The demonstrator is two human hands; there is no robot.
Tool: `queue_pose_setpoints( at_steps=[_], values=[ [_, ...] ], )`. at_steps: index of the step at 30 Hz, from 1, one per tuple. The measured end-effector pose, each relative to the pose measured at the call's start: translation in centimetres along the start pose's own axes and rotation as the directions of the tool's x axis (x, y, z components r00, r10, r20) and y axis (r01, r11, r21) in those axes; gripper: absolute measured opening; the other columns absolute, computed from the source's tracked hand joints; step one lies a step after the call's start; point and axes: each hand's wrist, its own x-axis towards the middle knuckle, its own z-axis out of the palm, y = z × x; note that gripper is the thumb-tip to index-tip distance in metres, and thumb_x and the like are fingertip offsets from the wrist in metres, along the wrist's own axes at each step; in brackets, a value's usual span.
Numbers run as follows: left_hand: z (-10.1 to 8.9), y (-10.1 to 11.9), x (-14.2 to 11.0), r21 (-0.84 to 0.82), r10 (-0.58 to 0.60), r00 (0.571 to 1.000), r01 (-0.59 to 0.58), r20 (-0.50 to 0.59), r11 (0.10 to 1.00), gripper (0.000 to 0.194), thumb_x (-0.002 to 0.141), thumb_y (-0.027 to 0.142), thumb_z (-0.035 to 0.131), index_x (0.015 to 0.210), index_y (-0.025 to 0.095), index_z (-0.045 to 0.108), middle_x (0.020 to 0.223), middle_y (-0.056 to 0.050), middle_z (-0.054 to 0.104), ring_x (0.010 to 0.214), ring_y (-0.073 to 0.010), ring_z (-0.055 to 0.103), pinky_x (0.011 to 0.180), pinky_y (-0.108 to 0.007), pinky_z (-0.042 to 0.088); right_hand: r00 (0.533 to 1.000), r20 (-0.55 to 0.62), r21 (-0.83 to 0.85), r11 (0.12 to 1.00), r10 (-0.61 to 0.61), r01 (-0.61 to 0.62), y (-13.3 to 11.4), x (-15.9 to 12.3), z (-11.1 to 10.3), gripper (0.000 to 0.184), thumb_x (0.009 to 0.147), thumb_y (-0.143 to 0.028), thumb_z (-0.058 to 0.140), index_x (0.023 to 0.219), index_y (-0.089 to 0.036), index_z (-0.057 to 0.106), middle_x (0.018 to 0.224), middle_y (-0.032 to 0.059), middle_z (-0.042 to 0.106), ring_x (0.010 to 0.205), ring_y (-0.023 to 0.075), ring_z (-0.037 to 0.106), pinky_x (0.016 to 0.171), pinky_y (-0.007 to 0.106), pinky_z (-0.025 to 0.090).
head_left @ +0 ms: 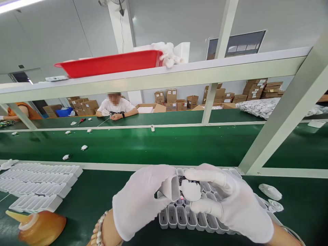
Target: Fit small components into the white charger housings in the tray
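Note:
My left hand (146, 198), in a white glove with a beaded bracelet at the wrist, is closed around a hollow white plastic housing (174, 188), its open end facing right. My right hand (228, 201), gloved too, pinches a small rounded white part (191, 190) with a dark edge between thumb and fingers. The part is close beside the housing's opening; whether they touch I cannot tell. Beneath both hands stand rows of similar white housings (181, 216), open ends up, partly covered by the gloves.
More housings (38, 181) stand in rows at left, behind an amber squeeze bottle (42, 227). White bundles (270, 192) lie at right. Small white parts (84, 147) dot the green belt (159, 147). A shelf frame with a red tray (110, 64) crosses above; a person (116, 106) sits opposite.

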Motion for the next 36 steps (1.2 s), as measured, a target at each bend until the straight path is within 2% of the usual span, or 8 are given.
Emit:
queue_pose_setpoints(
  at_steps=[5,10,13,18,23,27,31,36],
  values=[
    [0.2,0.1,0.0,0.035,0.044,0.999,-0.043,-0.015,0.998,0.057,0.063,-0.006,0.063,0.112,0.022,0.054,0.105,0.0,0.073,0.091,-0.0179,0.07,0.083,-0.028,0.058,0.999,-0.013,-0.05,0.998,-0.043,0.042,-0.5,0.1,0.4,0.049,0.085,-0.021,0.074,0.126,-0.043,0.059,0.087,-0.0043,0.073,0.071,0.0148,0.072,0.069,0.024,0.062],
    [-0.1,0.6,0.3,0.019,0.019,1.0,-0.019,-0.017,1.0,0.052,0.064,-0.006,0.06,0.108,0.02,0.056,0.102,-0.002,0.073,0.089,-0.0176,0.071,0.08,-0.027,0.058,0.998,0.005,-0.153,0.987,-0.055,0.055,-0.5,0.2,0.4,0.049,0.086,-0.022,0.073,0.126,-0.045,0.055,0.089,-0.0062,0.071,0.078,0.0136,0.072,0.075,0.022,0.062],
    [-0.2,0.8,0.5,-0.006,0.01,1.0,-0.01,-0.015,1.0,0.044,0.068,-0.003,0.058,0.105,0.021,0.058,0.1,-0.002,0.074,0.088,-0.018,0.071,0.076,-0.027,0.059,0.997,0.013,-0.21,0.975,-0.07,0.071,-0.6,0.3,0.4,0.046,0.088,-0.024,0.071,0.126,-0.044,0.054,0.09,-0.0063,0.071,0.08,0.0135,0.072,0.077,0.021,0.061],
    [-0.3,0.9,0.8,-0.031,-0.047,0.998,0.048,0.04,0.998,0.028,0.074,0.004,0.055,0.093,0.024,0.061,0.09,0.0,0.073,0.08,-0.0177,0.071,0.069,-0.027,0.059,0.996,0.059,-0.226,0.97,-0.072,0.083,-1.1,0.6,0.2,0.051,0.084,-0.018,0.073,0.123,-0.044,0.054,0.084,-0.0086,0.07,0.075,0.0126,0.071,0.075,0.02,0.061],
    [-0.1,0.8,0.8,-0.035,-0.044,0.999,0.045,0.019,0.998,0.033,0.071,0.001,0.055,0.096,0.023,0.059,0.091,-0.001,0.073,0.08,-0.018,0.07,0.069,-0.027,0.058,0.999,0.023,-0.318,0.947,-0.03,0.036,-1.4,0.7,0.3,0.046,0.078,-0.017,0.079,0.114,-0.041,0.062,0.093,-0.0083,0.074,0.079,0.0127,0.074,0.07,0.015,0.061],
    [0.2,0.4,1.0,-0.042,-0.045,0.998,0.046,0.039,0.998,0.032,0.068,-0.001,0.058,0.091,0.022,0.059,0.088,0.0,0.072,0.077,-0.0172,0.069,0.069,-0.026,0.057,1.0,-0.03,-0.37,0.929,0.005,-0.016,-1.1,0.1,0.6,0.039,0.079,-0.018,0.077,0.112,-0.037,0.066,0.1,-0.0035,0.076,0.088,0.0181,0.075,0.065,0.018,0.062],
    [0.3,0.5,1.0,-0.019,-0.082,0.993,0.084,0.09,0.996,0.026,0.069,0.001,0.059,0.084,0.021,0.06,0.086,0.0,0.072,0.076,-0.0169,0.068,0.067,-0.025,0.056,0.997,0.008,-0.469,0.881,0.072,-0.059,-0.8,-0.5,0.8,0.033,0.08,-0.018,0.073,0.109,-0.033,0.069,0.11,0.0012,0.074,0.098,0.0241,0.073,0.06,0.023,0.063],
    [0.3,0.8,0.7,0.031,-0.146,0.981,0.143,0.13,0.989,0.028,0.068,-0.001,0.054,0.084,0.021,0.062,0.086,-0.001,0.071,0.079,-0.0174,0.069,0.069,-0.025,0.056,0.992,-0.01,-0.511,0.852,0.127,-0.114,-0.8,-0.6,0.7,0.031,0.082,-0.018,0.069,0.109,-0.032,0.069,0.111,0.0013,0.074,0.098,0.0238,0.073,0.06,0.024,0.064]
  ],
)
